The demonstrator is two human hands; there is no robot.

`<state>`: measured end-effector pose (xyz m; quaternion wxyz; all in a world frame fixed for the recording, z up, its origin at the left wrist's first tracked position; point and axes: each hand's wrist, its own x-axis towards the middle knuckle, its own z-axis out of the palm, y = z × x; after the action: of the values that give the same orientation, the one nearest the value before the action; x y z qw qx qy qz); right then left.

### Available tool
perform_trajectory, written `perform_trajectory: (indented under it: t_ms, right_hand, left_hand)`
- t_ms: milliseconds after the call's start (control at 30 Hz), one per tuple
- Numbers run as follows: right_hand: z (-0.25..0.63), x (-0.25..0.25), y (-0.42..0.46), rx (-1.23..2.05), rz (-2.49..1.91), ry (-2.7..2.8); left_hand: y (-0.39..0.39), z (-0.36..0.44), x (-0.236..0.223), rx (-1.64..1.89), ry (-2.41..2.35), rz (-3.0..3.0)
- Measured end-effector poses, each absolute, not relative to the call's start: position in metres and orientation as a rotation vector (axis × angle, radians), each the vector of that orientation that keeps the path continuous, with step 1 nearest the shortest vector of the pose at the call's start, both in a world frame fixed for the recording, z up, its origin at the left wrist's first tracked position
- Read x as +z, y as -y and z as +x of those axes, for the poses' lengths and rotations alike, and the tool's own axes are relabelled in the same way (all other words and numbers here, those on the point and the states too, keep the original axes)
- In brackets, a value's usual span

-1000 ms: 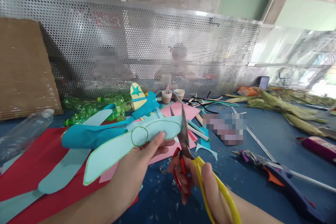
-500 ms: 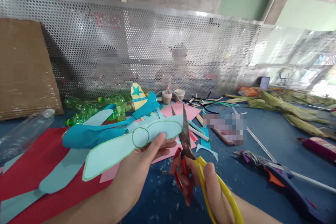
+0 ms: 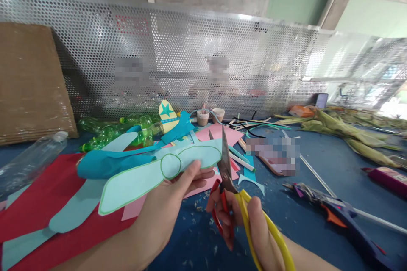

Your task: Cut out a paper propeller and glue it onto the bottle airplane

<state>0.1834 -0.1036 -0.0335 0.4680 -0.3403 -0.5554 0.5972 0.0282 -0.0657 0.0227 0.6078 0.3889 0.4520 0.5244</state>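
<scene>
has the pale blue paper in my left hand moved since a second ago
Yes, slightly: the left end of the pale blue paper has risen in view, from just below the lower corner of the pink sheet to above it.

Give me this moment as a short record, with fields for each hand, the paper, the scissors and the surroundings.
Left hand: holds the light-blue paper, thumb on top
Right hand: grips the scissors
Paper: green-drawn outline, two lobes and a central circle
Scissors: yellow and red handles, blades apart at the paper's right end
Left side: red sheet, green bottles
Right side: glue gun on the blue table
Background: perforated panel
</scene>
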Motion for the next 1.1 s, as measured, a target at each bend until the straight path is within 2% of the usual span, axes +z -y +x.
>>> perform_trajectory:
  t_ms: [333, 833, 1100]
  right_hand:
    - [0.182, -0.028, 0.104, 1.545, -0.844, 1.284]
    - [0.191, -0.023, 0.1, 1.321, -0.892, 1.603]
    - [0.193, -0.019, 0.102, 1.359, -0.898, 1.602]
  left_hand:
    - [0.068, 0.029, 0.02, 1.212, -1.052, 0.879]
    - [0.07, 0.031, 0.022, 1.244, -0.991, 0.825]
    - [0.07, 0.032, 0.023, 1.252, -0.988, 0.798]
